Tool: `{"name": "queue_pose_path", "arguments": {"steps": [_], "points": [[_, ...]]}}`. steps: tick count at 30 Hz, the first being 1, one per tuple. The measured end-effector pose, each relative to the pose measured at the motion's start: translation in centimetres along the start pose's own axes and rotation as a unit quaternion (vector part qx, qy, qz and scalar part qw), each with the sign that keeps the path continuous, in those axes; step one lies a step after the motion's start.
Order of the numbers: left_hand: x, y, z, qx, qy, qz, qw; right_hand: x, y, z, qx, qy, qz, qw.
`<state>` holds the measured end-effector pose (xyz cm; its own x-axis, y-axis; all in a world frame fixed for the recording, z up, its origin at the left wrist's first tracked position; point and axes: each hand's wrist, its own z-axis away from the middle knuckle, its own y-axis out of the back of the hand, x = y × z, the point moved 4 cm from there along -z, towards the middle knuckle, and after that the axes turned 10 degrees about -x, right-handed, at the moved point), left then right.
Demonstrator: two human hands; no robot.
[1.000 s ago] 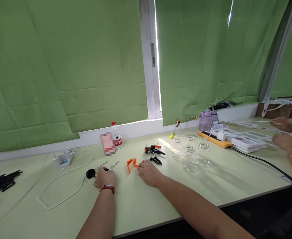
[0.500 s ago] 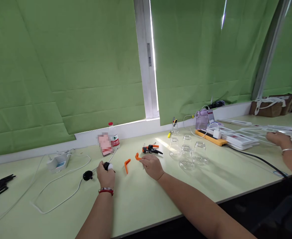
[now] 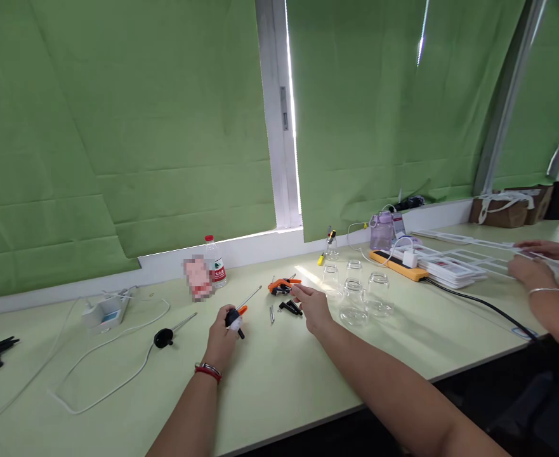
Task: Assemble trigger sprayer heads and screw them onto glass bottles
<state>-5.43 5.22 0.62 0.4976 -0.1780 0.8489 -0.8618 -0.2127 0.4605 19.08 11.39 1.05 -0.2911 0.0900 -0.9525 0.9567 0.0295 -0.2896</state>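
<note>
A silver bangle (image 3: 202, 365) and red band (image 3: 209, 374) circle the left wrist (image 3: 216, 357); forearms (image 3: 384, 387) bare.

Orange pieces (image 3: 274, 285) plastic; rod (image 3: 250, 296) shiny metal; jars (image 3: 354, 306) glossy glass; blinds (image 3: 188, 114) matt cloth.

grouped glass jars (image 3: 354, 304): 4 | red-capped bottle (image 3: 217, 270): 1 | purple bottle (image 3: 381, 232): 1 | black-knobbed rods (image 3: 164, 338): apparently 2

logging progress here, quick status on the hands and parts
Left hand holding black piece with metal rod. Right hand at orange parts. Glass jars beside it.
</note>
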Motion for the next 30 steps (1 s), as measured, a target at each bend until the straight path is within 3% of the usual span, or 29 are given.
{"name": "queue_pose_path", "arguments": {"steps": [4, 9, 18, 26, 30], "points": [[1.2, -1.3, 0.7, -0.067, -0.045, -0.019, 0.997, 0.4, 0.9, 1.8, -0.019, -0.049, -0.027, 0.998], [2.1, -2.3, 1.1, -0.111, -0.08, -0.041, 0.99, 1.9, 1.6, 3.1, -0.054, -0.063, -0.023, 0.996], [2.1, -2.3, 1.1, -0.119, -0.089, -0.049, 0.988, 2.0, 0.5, 3.8, -0.15, -0.07, -0.021, 0.986], [0.9, -2.5, 0.5, -0.088, -0.076, 0.05, 0.992, 2.5, 0.1, 4.1, -0.232, -0.078, 0.017, 0.969], [0.9, -2.5, 0.4, -0.078, -0.096, 0.043, 0.991, 2.6, -0.1, 4.2, -0.256, -0.077, 0.039, 0.963]]}}
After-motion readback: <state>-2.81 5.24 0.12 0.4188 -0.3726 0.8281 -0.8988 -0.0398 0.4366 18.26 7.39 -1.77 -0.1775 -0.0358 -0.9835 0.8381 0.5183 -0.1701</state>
